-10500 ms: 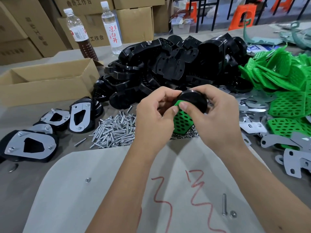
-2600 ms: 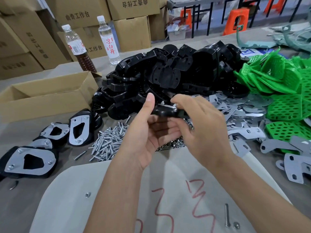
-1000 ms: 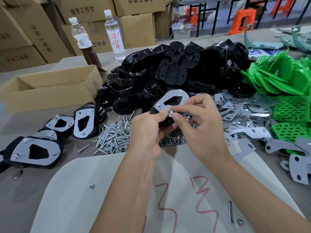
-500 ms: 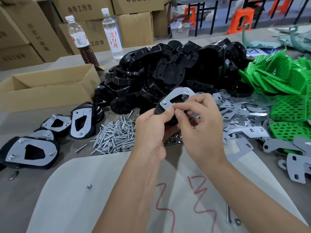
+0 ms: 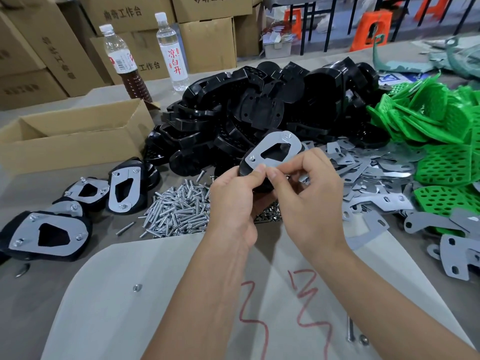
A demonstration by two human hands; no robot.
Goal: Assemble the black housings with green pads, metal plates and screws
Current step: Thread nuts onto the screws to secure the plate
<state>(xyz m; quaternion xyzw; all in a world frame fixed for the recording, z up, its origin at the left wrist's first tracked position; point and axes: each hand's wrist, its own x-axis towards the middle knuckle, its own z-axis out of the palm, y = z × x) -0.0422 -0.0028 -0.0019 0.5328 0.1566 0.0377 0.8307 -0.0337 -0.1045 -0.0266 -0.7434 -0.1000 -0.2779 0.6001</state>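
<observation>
My left hand [image 5: 235, 196] grips a black housing [image 5: 246, 167] held up above the table, a grey metal plate [image 5: 275, 150] on its face with two screw heads showing. My right hand [image 5: 309, 193] pinches the plate's near edge, thumb and forefinger tips meeting my left thumb; what they pinch is hidden. Behind lies a big pile of black housings [image 5: 262, 105]. Green perforated pads [image 5: 436, 141] are heaped at the right, loose metal plates [image 5: 368, 178] beside them. A heap of screws [image 5: 179, 211] lies below my left hand.
Several finished assemblies [image 5: 49, 235] lie at the left. An open cardboard box [image 5: 70, 136] stands behind them, two bottles [image 5: 172, 50] and stacked cartons further back. A pale board with red marks [image 5: 161, 294] lies in front of me, with a loose screw [image 5: 350, 331] on it.
The housing with its plate has stayed lifted between both hands. My right fingers have shifted slightly along the plate's near edge, close to my left thumb.
</observation>
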